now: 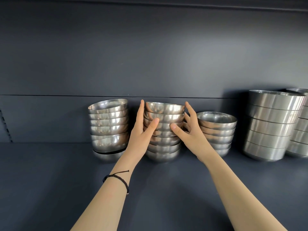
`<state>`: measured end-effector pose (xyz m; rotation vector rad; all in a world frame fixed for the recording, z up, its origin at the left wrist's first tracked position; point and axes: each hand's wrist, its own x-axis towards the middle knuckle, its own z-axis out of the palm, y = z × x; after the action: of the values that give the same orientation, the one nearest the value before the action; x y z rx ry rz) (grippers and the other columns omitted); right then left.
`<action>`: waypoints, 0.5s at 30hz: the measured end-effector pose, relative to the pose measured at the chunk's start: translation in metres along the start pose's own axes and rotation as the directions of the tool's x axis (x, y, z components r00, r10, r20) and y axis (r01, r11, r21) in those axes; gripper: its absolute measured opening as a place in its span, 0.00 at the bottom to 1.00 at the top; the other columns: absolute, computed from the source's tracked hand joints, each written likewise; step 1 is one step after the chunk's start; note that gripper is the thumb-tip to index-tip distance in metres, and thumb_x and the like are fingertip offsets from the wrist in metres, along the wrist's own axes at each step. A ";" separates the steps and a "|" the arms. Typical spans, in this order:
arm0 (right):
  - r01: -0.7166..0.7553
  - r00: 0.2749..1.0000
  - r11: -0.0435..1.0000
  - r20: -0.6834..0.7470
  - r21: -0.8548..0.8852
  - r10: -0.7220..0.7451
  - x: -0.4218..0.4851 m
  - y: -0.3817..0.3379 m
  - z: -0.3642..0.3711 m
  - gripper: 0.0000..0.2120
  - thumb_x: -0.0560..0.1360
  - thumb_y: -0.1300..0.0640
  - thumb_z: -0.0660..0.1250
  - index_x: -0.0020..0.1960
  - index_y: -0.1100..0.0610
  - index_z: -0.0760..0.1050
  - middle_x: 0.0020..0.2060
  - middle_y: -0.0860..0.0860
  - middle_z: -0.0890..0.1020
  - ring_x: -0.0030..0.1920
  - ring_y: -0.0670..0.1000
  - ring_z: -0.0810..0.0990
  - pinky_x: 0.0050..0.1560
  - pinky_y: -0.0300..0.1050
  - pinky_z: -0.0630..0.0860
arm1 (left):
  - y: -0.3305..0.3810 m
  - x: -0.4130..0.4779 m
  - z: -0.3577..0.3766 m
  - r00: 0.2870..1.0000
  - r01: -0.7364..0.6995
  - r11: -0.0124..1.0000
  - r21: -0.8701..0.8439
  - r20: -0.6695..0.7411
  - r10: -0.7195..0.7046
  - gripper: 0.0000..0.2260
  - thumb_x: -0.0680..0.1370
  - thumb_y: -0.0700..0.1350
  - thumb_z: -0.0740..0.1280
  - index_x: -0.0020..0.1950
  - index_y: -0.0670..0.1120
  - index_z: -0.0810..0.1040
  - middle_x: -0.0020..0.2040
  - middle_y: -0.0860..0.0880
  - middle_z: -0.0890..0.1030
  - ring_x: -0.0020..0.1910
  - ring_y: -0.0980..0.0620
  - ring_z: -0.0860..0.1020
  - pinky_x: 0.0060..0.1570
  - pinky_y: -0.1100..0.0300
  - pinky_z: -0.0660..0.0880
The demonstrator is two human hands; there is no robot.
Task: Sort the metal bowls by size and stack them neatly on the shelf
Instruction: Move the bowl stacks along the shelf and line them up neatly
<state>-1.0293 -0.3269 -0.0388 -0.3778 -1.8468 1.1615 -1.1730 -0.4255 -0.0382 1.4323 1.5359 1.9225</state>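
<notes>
Both hands are cupped around the middle stack of small bowls (164, 130) at the back of the shelf (50, 180), left hand (141, 135) and right hand (191, 135) pressing its sides. The top bowl (165, 107) sits tilted. Probably best to squeeze evenly and nudge it level so the stack doesn't topple.

Five bowl stacks (164, 130) in row on shelf (50, 180), against back wall (150, 55).
</notes>
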 end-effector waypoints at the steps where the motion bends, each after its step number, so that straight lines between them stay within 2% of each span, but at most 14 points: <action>1: -0.005 1.000 1.000 0.011 -0.020 0.005 0.000 0.001 -0.001 0.40 0.67 0.40 0.74 0.67 0.20 0.53 0.76 0.43 0.65 0.75 0.51 0.66 0.73 0.56 0.66 | -0.003 0.001 -0.001 1.000 -0.005 1.000 -0.002 0.008 0.005 0.33 0.80 0.49 0.66 0.76 0.66 0.48 0.53 0.81 0.71 0.49 0.74 0.77 0.43 0.70 0.77; 3: -0.019 0.999 0.999 0.027 -0.038 0.020 -0.002 0.001 -0.002 0.45 0.66 0.41 0.76 0.70 0.22 0.49 0.76 0.44 0.65 0.74 0.50 0.66 0.74 0.54 0.66 | -0.002 -0.001 -0.002 1.000 -0.001 1.000 -0.011 0.018 0.001 0.37 0.76 0.56 0.71 0.71 0.75 0.47 0.63 0.77 0.65 0.61 0.74 0.71 0.55 0.68 0.76; 5: -0.035 0.999 0.999 0.039 -0.029 0.036 -0.002 0.000 -0.003 0.48 0.69 0.46 0.77 0.72 0.26 0.47 0.73 0.45 0.69 0.73 0.46 0.69 0.74 0.51 0.66 | -0.001 -0.003 -0.003 0.999 0.034 0.999 0.015 0.010 -0.035 0.38 0.67 0.67 0.73 0.64 0.83 0.48 0.71 0.70 0.64 0.71 0.61 0.69 0.67 0.52 0.73; 6: -0.036 0.999 0.999 0.040 -0.026 0.037 -0.002 -0.001 -0.004 0.48 0.71 0.51 0.76 0.73 0.28 0.46 0.71 0.46 0.72 0.71 0.45 0.71 0.73 0.49 0.67 | -0.003 -0.003 -0.003 0.999 0.030 0.999 0.027 0.018 -0.031 0.39 0.66 0.69 0.73 0.64 0.83 0.49 0.73 0.66 0.64 0.72 0.58 0.68 0.68 0.48 0.72; 8: -0.033 0.999 0.999 0.040 -0.031 0.034 -0.001 -0.002 -0.004 0.47 0.73 0.57 0.75 0.74 0.30 0.46 0.69 0.46 0.74 0.69 0.45 0.73 0.71 0.46 0.69 | -0.004 -0.004 -0.003 0.999 0.012 1.000 0.021 0.044 -0.012 0.42 0.69 0.65 0.73 0.73 0.74 0.49 0.74 0.61 0.66 0.70 0.62 0.69 0.64 0.57 0.75; 11: -0.017 0.999 0.999 0.039 -0.045 0.019 -0.001 -0.002 -0.004 0.47 0.71 0.53 0.77 0.70 0.25 0.47 0.71 0.45 0.72 0.72 0.47 0.70 0.73 0.50 0.67 | -0.008 -0.003 -0.006 0.998 -0.012 1.000 0.002 0.058 0.012 0.39 0.77 0.49 0.69 0.79 0.57 0.48 0.69 0.62 0.67 0.60 0.76 0.70 0.50 0.74 0.75; 13: -0.013 0.999 0.999 0.037 -0.051 0.015 -0.002 -0.002 -0.003 0.47 0.67 0.46 0.78 0.67 0.20 0.48 0.72 0.45 0.71 0.73 0.47 0.68 0.74 0.52 0.65 | -0.008 -0.003 -0.006 0.998 -0.020 1.000 -0.007 0.058 0.020 0.37 0.79 0.45 0.68 0.80 0.56 0.48 0.70 0.60 0.67 0.59 0.78 0.70 0.45 0.79 0.72; 15: -0.013 0.999 0.999 0.034 -0.045 0.014 -0.002 -0.002 -0.002 0.46 0.64 0.40 0.78 0.65 0.18 0.48 0.74 0.45 0.69 0.74 0.48 0.67 0.74 0.53 0.65 | -0.007 -0.004 -0.005 0.998 -0.024 1.000 -0.008 0.066 0.025 0.37 0.79 0.46 0.68 0.79 0.58 0.47 0.72 0.59 0.65 0.61 0.77 0.68 0.44 0.80 0.71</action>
<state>-1.0264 -0.3281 -0.0376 -0.3985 -1.9052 1.1434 -1.1778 -0.4285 -0.0458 1.5027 1.4875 1.8730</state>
